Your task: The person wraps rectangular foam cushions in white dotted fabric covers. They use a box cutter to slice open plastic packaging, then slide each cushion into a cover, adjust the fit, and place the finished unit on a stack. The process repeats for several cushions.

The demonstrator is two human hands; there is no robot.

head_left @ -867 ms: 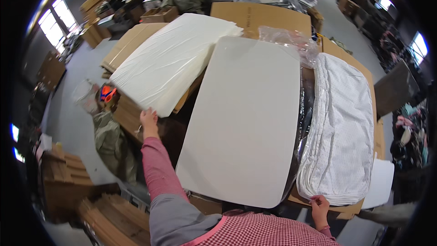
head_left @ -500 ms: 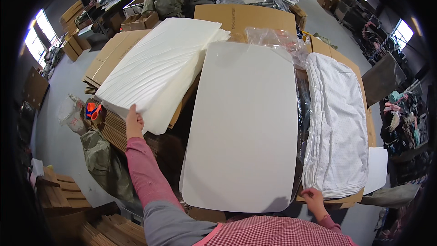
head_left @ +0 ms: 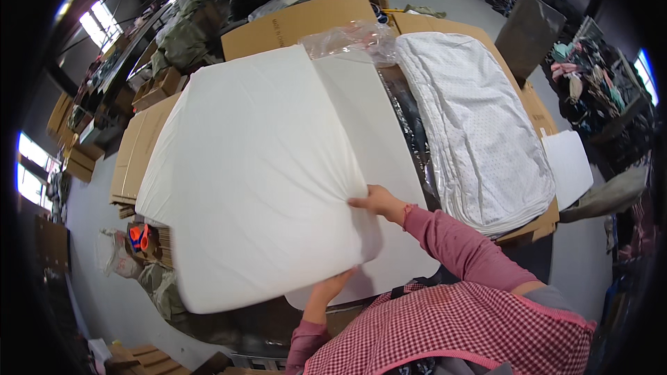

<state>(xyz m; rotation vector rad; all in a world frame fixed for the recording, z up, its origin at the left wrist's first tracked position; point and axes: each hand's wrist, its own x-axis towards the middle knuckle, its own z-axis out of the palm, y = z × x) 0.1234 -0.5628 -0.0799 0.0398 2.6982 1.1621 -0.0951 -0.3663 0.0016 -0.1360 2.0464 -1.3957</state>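
A large white padded sheet (head_left: 257, 180) with a smooth, soft surface lies slanted across the left and middle of the work surface. My right hand (head_left: 381, 203) pinches its right edge, and creases fan out from the grip. My left hand (head_left: 330, 290) is closed on the near right corner, with some fingers hidden beneath it. Below the sheet a flat, pale grey rounded board (head_left: 372, 118) shows along the right side. The stack of white sheets (head_left: 158, 184) peeks out at the left, mostly covered.
Folded white dotted fabric covers (head_left: 479, 132) lie stacked on cardboard at the right. Clear plastic film (head_left: 347, 40) sits at the far end, by a brown cardboard sheet (head_left: 299, 21). Orange-handled scissors (head_left: 139, 237) rest at the left, near a green bag (head_left: 161, 292).
One white padded sheet has come off the left stack and moved right, partly over the grey board. Both hands now hold it. The view has turned to the right.
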